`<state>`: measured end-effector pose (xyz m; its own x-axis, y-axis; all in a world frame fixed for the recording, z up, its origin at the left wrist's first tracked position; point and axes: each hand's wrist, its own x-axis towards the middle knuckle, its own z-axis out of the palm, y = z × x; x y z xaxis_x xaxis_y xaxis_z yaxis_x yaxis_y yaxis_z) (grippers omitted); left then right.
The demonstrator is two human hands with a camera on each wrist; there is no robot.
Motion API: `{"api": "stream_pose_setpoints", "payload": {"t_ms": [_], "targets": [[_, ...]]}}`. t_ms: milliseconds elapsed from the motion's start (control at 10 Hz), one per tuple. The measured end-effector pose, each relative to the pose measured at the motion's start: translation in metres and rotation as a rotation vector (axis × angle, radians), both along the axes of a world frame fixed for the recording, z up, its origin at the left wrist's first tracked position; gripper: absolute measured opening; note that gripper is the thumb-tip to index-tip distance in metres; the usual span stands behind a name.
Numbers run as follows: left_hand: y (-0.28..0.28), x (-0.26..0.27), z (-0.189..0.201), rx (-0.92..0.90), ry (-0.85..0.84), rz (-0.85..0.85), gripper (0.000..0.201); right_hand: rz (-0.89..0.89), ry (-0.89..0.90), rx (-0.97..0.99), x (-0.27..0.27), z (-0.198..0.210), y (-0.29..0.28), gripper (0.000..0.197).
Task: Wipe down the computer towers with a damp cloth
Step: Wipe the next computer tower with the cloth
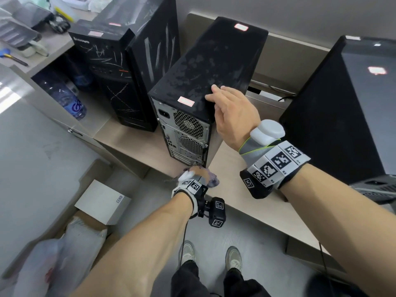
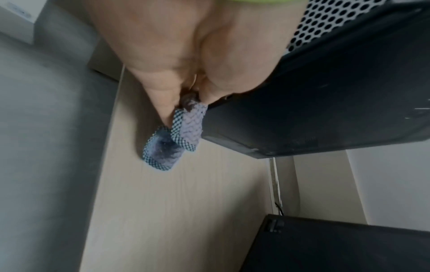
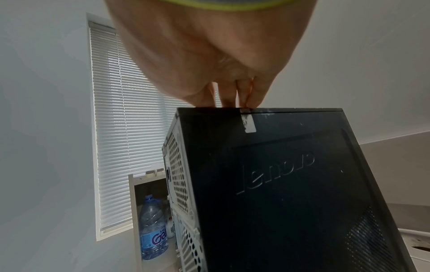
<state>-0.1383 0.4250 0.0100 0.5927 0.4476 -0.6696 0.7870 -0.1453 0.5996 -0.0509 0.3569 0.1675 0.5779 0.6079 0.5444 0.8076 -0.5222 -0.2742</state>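
Observation:
The middle black computer tower (image 1: 205, 67) stands on the desk (image 1: 252, 196) with its vented back toward me, and its top shows damp patches. My right hand (image 1: 216, 95) lies over the top's right edge, fingers (image 3: 227, 97) flat on top, holding nothing. Low at the tower's rear bottom corner, my left hand (image 1: 198, 171) grips a bunched blue-purple cloth (image 1: 212, 180). In the left wrist view the cloth (image 2: 186, 128) hangs from the fingers, against the tower's (image 2: 325, 103) lower edge and just above the desk. The side panel (image 3: 291, 184) reads Lenovo.
A scratched Lenovo tower (image 1: 120, 82) stands to the left and a third black tower (image 1: 342, 108) to the right. Water bottles (image 1: 72, 101) sit in the shelf at left. On the floor lie a cardboard box with a white carton (image 1: 102, 202) and a plastic bag (image 1: 53, 256).

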Motion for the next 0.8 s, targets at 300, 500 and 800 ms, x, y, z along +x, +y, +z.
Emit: {"api": "stream_pose_setpoints", "payload": {"t_ms": [300, 500, 800], "targets": [[0.0, -0.004, 0.006, 0.036, 0.002, 0.068, 0.04, -0.013, 0.023, 0.014, -0.002, 0.0, 0.0, 0.04], [0.006, -0.003, -0.009, -0.047, -0.056, 0.115, 0.037, -0.009, 0.033, 0.025, 0.0, -0.001, 0.0, 0.037], [0.013, 0.002, -0.025, -0.002, -0.069, 0.144, 0.026, -0.018, 0.035, 0.035, -0.001, -0.002, 0.0, 0.042]]}}
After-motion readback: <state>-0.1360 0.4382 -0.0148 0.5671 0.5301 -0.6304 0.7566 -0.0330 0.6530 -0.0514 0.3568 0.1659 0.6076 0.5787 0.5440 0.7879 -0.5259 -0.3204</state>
